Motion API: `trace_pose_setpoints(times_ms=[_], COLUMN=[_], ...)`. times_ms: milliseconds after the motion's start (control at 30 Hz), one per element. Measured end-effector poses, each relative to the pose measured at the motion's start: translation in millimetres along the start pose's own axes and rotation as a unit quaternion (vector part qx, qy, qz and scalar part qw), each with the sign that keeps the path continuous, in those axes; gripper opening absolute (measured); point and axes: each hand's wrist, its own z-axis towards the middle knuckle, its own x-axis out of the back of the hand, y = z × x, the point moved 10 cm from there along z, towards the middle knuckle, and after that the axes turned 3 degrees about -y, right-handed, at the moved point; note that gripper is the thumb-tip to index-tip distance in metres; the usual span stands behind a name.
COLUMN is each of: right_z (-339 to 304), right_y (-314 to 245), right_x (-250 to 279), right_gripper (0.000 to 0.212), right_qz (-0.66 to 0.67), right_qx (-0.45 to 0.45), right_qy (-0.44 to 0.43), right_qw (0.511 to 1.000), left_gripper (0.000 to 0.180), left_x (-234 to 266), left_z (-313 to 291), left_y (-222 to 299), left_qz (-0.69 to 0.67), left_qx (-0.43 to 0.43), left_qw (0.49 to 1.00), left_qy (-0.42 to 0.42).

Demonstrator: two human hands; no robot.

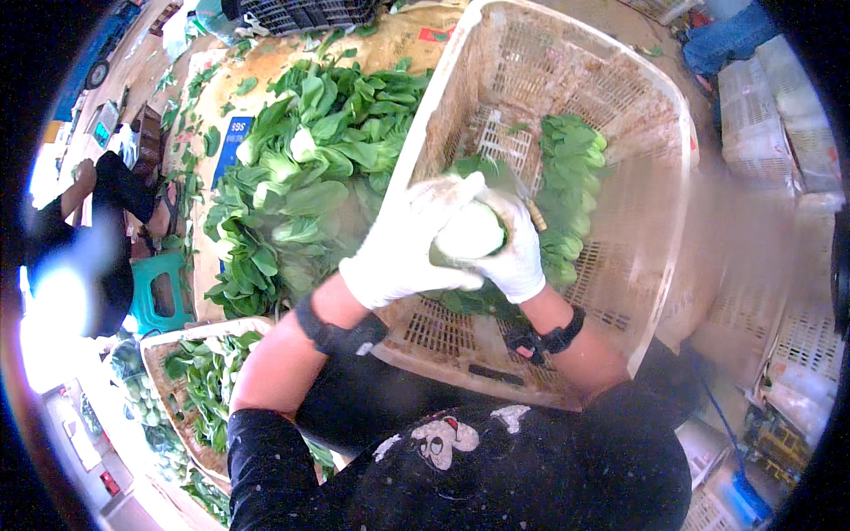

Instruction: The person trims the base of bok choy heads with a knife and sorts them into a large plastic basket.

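In the head view, both hands wear white gloves and meet over the near half of a tilted beige plastic crate (pixel 651 97). The left hand (pixel 403 248) is curled around a bok choy head (pixel 469 234), its pale cut base facing up; the gloved fingers (pixel 443 199) wrap its left side and top. The right hand (pixel 522 252) closes on the same head from the right, and what looks like a small knife handle (pixel 534 212) sticks up beside it. The head sits just inside the crate's left wall. Trimmed greens (pixel 571 177) lie stacked along the crate's floor to the right, leaving bare mesh nearer the body. A loose pile of bok choy (pixel 301 168) lies outside the wall on the worktop (pixel 390 40). A second basket of greens (pixel 190 372) stands lower left.
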Motion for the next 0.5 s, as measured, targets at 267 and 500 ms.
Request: trace_pose_setpoints(times_ms=[267, 500], right_z=[-46.3, -91.3], right_y=[126.3, 171.2], right_x=[-4.9, -122.8], right_gripper=[0.019, 0.039], right_qz=[0.220, -0.227], right_qx=[-0.320, -0.149], right_qy=[-0.173, -0.424], right_qw=[0.905, 0.864], left_gripper=[0.039, 0.053], left_x=[76.9, 168.2], left_z=[-33.8, -234.1], left_y=[-96.0, -299.7], left_qz=[-0.334, -0.337], left_qx=[0.176, 0.402], left_qw=[0.875, 0.706], left_qy=[0.303, 0.475])
